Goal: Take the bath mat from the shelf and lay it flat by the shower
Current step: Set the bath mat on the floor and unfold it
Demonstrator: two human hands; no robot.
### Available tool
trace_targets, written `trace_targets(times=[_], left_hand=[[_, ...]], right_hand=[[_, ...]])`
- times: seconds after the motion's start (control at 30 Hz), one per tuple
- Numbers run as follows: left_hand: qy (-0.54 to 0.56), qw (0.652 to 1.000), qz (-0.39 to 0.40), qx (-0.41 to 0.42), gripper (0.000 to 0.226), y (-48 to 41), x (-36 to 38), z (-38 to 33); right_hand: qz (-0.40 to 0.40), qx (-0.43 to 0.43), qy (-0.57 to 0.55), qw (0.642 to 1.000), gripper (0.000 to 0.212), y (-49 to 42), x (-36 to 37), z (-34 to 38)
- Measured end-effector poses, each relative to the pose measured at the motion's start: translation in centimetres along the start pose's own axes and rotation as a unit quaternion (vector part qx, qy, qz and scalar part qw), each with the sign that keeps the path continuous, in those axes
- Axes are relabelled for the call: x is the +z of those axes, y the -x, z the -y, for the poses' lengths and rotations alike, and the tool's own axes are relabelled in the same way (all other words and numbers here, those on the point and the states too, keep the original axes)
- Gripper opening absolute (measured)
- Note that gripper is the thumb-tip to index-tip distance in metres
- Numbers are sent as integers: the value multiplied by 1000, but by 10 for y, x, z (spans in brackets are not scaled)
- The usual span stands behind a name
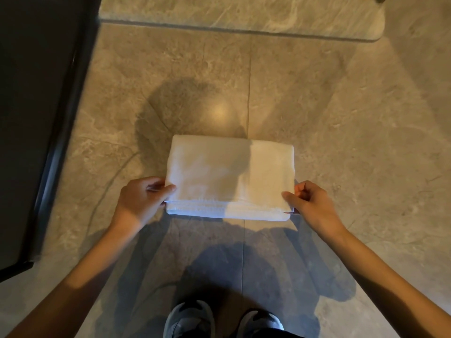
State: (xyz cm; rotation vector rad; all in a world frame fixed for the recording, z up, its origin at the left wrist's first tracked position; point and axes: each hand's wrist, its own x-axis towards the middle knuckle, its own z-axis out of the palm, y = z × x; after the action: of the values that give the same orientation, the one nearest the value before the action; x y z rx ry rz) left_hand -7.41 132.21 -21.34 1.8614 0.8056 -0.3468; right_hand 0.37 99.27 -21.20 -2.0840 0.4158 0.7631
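We held the bath mat [229, 176] folded into a thick white rectangle, its layered edge turned toward us and its long sides running left to right. Our left hand [141, 198] gripped the mat's left end, thumb [168, 190] pressed on the top face and the other fingers curled underneath. Our right hand [310, 203] gripped the right end in the same way, its thumb [289, 198] lying on top near the near corner and its fingers tucked below. So both hands were clenched on the mat, one at each short side, and the mat lay level between them.

The mat sat over the grey-brown tiled floor [341, 118], across a grout line that ran straight away from us; we could not tell whether its underside touched the tiles. A round shadow fell on the floor just beyond the mat's far left corner.

A raised stone step [244, 15] ran along the far edge of the floor, well apart from the mat. A dark panel with a black frame [36, 118] stood along the floor's left edge. Our two shoes [190, 320] stood at the near edge of the floor, below the mat.
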Motion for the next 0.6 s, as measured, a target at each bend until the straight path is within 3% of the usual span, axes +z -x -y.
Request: trace_targets(times=[0.17,0.3,0.4,0.5,0.6], left_hand=[[28,999,-28,-32,14,0,-1,0],[35,997,-7,-75,11,-2,2,0],[11,998,-13,-57,23,-1,-1,-1],[15,998,-11,-61,9,0,0,0],[21,997,-13,-79,19,0,3,-4]], right_hand=[[-14,15,9,1000,27,-3,1,-1],[-15,12,6,1000,27,-4,3,-3],[-19,5,-14,1000,26,-4,6,-6],[-22,1,-28,999,23,-5,6,-9],[-17,5,-44,999,27,-4,5,-10]])
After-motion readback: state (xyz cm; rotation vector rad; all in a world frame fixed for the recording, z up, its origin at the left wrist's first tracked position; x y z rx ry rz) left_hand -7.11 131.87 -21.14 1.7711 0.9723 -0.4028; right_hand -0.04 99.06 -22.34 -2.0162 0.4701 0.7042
